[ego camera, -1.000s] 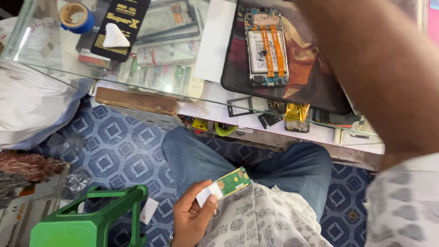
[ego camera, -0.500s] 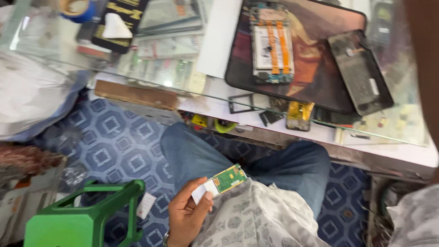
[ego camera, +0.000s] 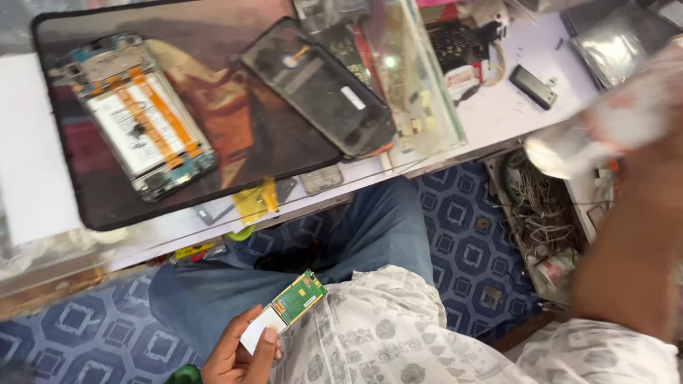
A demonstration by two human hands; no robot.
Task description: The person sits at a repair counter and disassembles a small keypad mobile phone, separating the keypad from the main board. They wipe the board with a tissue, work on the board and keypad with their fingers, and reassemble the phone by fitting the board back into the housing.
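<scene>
The left hand (ego camera: 238,355) stays in the lap, fingers clamped on the green circuit board (ego camera: 299,297). The right hand (ego camera: 640,107) has swung far right over the desk (ego camera: 498,114), now blurred; I cannot tell its fingers' state.

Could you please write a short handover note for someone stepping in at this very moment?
Left hand: low over the lap, holding a small green circuit board with a white piece at its end.
Right hand: hidden; only the blurred right arm shows, reaching toward a blurred pale object.
On the dark mat: an opened phone with orange strips and a dark phone back.
Done: phone opened.
Left: board not yet on the mat.
</scene>
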